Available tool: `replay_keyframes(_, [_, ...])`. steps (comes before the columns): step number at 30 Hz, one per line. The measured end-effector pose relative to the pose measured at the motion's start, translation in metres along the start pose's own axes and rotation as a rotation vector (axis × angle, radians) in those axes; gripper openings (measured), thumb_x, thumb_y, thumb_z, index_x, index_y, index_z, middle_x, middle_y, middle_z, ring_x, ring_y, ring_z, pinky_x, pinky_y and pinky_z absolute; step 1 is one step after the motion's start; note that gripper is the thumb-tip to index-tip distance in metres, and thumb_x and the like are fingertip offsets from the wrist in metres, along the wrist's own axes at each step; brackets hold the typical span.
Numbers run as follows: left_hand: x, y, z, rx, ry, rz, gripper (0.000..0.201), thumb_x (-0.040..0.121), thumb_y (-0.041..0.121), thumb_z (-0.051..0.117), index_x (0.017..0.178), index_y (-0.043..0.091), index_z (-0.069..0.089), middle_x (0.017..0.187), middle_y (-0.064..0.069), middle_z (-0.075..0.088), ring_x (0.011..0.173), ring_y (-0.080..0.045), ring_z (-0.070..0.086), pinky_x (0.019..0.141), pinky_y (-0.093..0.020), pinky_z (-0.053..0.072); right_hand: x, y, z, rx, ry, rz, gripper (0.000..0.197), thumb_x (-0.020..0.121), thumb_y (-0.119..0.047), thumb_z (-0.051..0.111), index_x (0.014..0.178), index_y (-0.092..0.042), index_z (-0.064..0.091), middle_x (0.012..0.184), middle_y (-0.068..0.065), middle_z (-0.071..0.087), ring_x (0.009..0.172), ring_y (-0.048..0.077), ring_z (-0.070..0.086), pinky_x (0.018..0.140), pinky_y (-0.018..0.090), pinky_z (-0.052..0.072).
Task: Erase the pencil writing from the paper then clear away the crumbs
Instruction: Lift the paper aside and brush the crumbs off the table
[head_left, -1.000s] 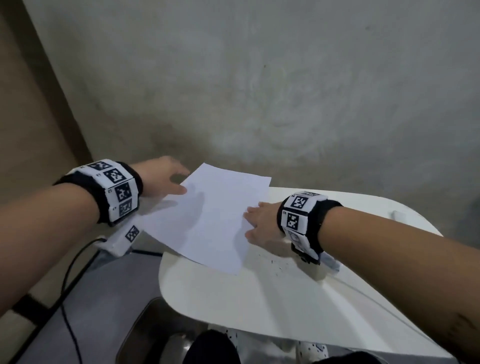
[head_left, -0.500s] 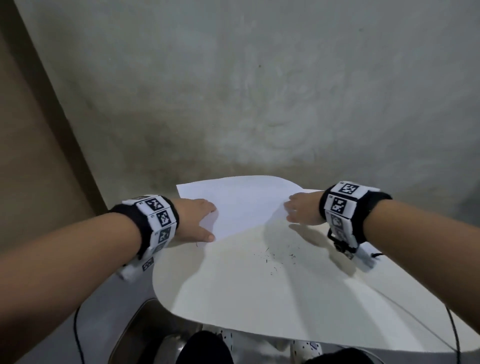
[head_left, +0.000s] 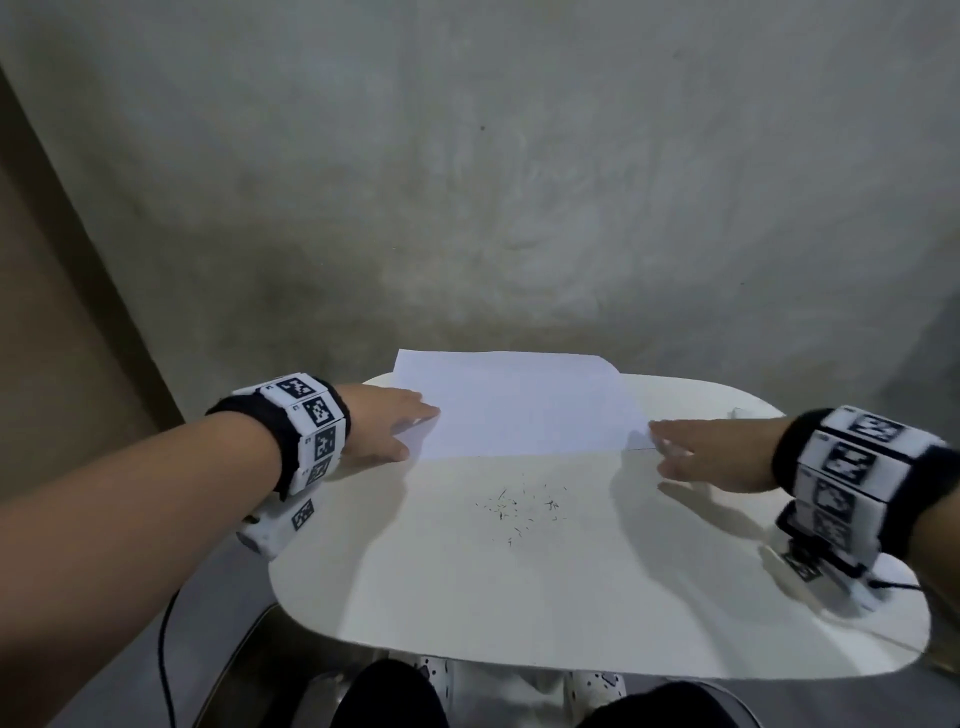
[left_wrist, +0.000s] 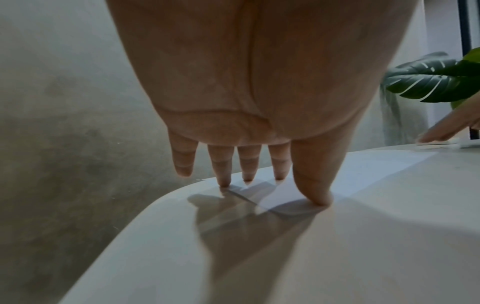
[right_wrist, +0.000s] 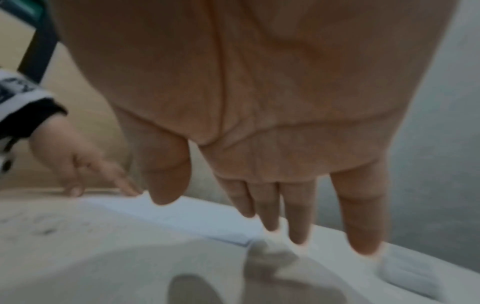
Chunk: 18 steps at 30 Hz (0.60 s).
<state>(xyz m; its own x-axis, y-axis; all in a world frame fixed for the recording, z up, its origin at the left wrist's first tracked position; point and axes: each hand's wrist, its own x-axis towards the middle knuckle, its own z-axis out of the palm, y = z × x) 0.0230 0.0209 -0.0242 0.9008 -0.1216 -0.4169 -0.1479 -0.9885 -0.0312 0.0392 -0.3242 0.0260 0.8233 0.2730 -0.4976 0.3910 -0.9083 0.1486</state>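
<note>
1. Nearest: rounded white surface (head_left: 519, 597), its near half bare. A loose scatter of dark eraser crumbs (head_left: 519, 506) sits on it at centre, short of the paper's near edge and apart from both hands.

2. Change over the last second: the white sheet of paper (head_left: 519, 410) was angled and hanging off the left edge of the surface, with both hands on it; it now lies square at the far side, its far edge overhanging toward the wall. The crumbs are off the sheet and on the surface. Judgement: erasing looks finished (no writing visible on the sheet, though the view is too soft to be sure); crumbs dumped but not yet cleared.

3. Left hand (head_left: 387, 426): grip open, fingers straight, fingertips (left_wrist: 279, 176) pressing the paper's near-left corner, thumb down on the surface beside it.

4. Right hand (head_left: 711, 457): grip open, fingers extended and flat, at the paper's near-right corner; right wrist view too blurred to tell whether they touch the sheet. It holds nothing.

5. Small white block, probably the eraser (right_wrist: 407, 273), lies just beyond the right little finger, at the surface's far-right rim.

6. Farthest: grey concrete wall (head_left: 519, 182); green leaf (left_wrist: 428, 80) beyond the right side.
</note>
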Motion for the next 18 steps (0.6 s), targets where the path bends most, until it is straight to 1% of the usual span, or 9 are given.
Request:
replay_keyframes(2, [-0.006, 0.001, 0.004, -0.002, 0.008, 0.002, 0.065, 0.098, 0.035, 0.044, 0.153, 0.038, 0.009, 0.162, 0.012, 0.000, 0.149, -0.011, 0.014, 0.119, -0.032, 0.020, -0.019, 0.017, 0.018, 0.014, -0.057, 0.109, 0.028, 0.099, -0.047, 0.033, 0.100, -0.020, 0.041, 0.109, -0.002, 0.054, 0.099, 0.019, 0.046, 0.101, 0.034, 0.033])
replay_keyframes(4, [-0.011, 0.003, 0.008, 0.001, 0.026, 0.007, 0.063, 0.100, 0.035, 0.041, 0.154, 0.037, 0.007, 0.162, 0.011, -0.001, 0.149, -0.011, 0.012, 0.119, -0.030, 0.017, -0.044, 0.020, 0.042, 0.061, -0.107, 0.190, 0.048, 0.095, -0.057, 0.030, 0.110, -0.015, 0.046, 0.123, 0.006, 0.051, 0.119, 0.022, 0.047, 0.102, 0.034, 0.034])
replay_keyframes(7, [-0.014, 0.005, 0.013, -0.022, 0.045, 0.014, 0.062, 0.101, 0.033, 0.039, 0.154, 0.034, 0.007, 0.163, 0.007, -0.001, 0.150, -0.012, 0.009, 0.120, -0.029, 0.014, -0.071, -0.026, 0.079, 0.137, -0.042, 0.167, 0.083, 0.090, -0.065, 0.027, 0.150, -0.011, 0.008, 0.157, 0.017, 0.007, 0.146, 0.031, 0.012, 0.117, 0.039, 0.019])
replay_keyframes(9, [-0.014, 0.006, 0.016, -0.034, 0.059, 0.014, 0.061, 0.101, 0.032, 0.038, 0.154, 0.034, 0.007, 0.163, 0.006, -0.001, 0.150, -0.012, 0.008, 0.120, -0.028, 0.013, -0.077, -0.075, 0.086, 0.130, 0.023, 0.107, 0.095, 0.086, -0.073, 0.017, 0.151, -0.009, -0.007, 0.157, 0.021, -0.013, 0.147, 0.035, -0.007, 0.120, 0.041, 0.008])
replay_keyframes(11, [-0.016, 0.006, 0.018, -0.041, 0.072, 0.018, 0.061, 0.102, 0.032, 0.038, 0.154, 0.034, 0.008, 0.163, 0.006, 0.000, 0.150, -0.012, 0.008, 0.120, -0.027, 0.012, -0.074, -0.108, 0.085, 0.193, 0.062, -0.037, 0.106, 0.071, -0.079, -0.003, 0.151, -0.008, -0.011, 0.157, 0.016, -0.019, 0.147, 0.029, -0.014, 0.120, 0.038, 0.001])
replay_keyframes(13, [-0.019, 0.004, 0.020, -0.052, 0.076, 0.014, 0.061, 0.102, 0.033, 0.039, 0.154, 0.034, 0.008, 0.163, 0.005, 0.000, 0.150, -0.011, 0.007, 0.118, -0.025, 0.011, -0.072, -0.111, 0.074, 0.392, 0.059, -0.163, 0.091, 0.084, -0.071, 0.008, 0.152, -0.012, -0.008, 0.159, 0.003, -0.016, 0.148, 0.015, -0.012, 0.119, 0.030, -0.002])
replay_keyframes(15, [-0.022, 0.001, 0.022, -0.056, 0.075, 0.001, 0.061, 0.102, 0.034, 0.039, 0.154, 0.034, 0.007, 0.163, 0.005, 0.000, 0.150, -0.011, 0.007, 0.118, -0.025, 0.011, -0.076, -0.090, 0.072, 0.553, 0.116, -0.132, 0.079, 0.094, -0.060, 0.023, 0.153, -0.014, -0.004, 0.160, -0.001, -0.012, 0.147, 0.008, -0.009, 0.117, 0.024, -0.002])
replay_keyframes(16, [-0.025, 0.000, 0.022, -0.058, 0.076, -0.002, 0.061, 0.102, 0.035, 0.039, 0.154, 0.034, 0.008, 0.163, 0.005, 0.001, 0.150, -0.011, 0.007, 0.118, -0.025, 0.012, -0.078, -0.076, 0.076, 0.521, 0.146, -0.063, 0.087, 0.089, -0.068, 0.020, 0.153, -0.013, -0.003, 0.160, 0.001, -0.011, 0.148, 0.010, -0.009, 0.117, 0.024, -0.002])
replay_keyframes(18, [-0.028, -0.002, 0.022, -0.060, 0.069, -0.007, 0.062, 0.101, 0.035, 0.042, 0.154, 0.033, 0.010, 0.163, 0.004, 0.004, 0.150, -0.011, 0.009, 0.118, -0.025, 0.013, -0.087, -0.053, 0.087, 0.274, 0.145, 0.065, 0.127, 0.054, -0.089, -0.008, 0.152, -0.009, -0.004, 0.160, 0.008, -0.010, 0.148, 0.017, -0.008, 0.119, 0.031, 0.000])
